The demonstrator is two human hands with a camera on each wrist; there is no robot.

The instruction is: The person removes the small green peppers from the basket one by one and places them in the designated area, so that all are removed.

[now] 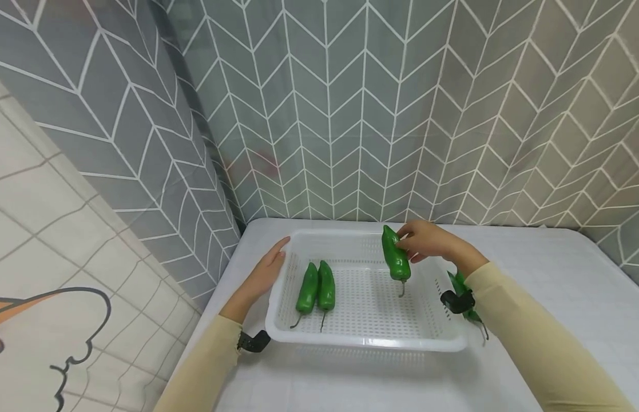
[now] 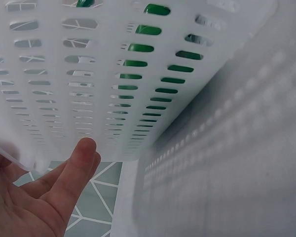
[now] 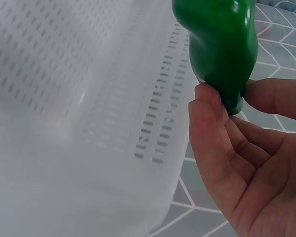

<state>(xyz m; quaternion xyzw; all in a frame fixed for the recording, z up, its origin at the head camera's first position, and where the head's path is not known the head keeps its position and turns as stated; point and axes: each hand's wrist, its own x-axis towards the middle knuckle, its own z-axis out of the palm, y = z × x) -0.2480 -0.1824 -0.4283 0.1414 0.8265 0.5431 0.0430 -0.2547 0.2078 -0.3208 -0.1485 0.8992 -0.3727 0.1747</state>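
Note:
A white perforated plastic basket stands on the table, with two green peppers lying side by side in its left part. My left hand holds the basket's left rim; in the left wrist view, fingers reach along the outside of the slotted wall. Above the right part of the basket, my right hand pinches a third green pepper, its stem hanging down. The right wrist view shows thumb and fingers on the narrow tip of that pepper.
More green peppers lie right of the basket, partly hidden by the right forearm. A white cloth covers the table. Grey chevron-patterned curtain stands behind and at the left.

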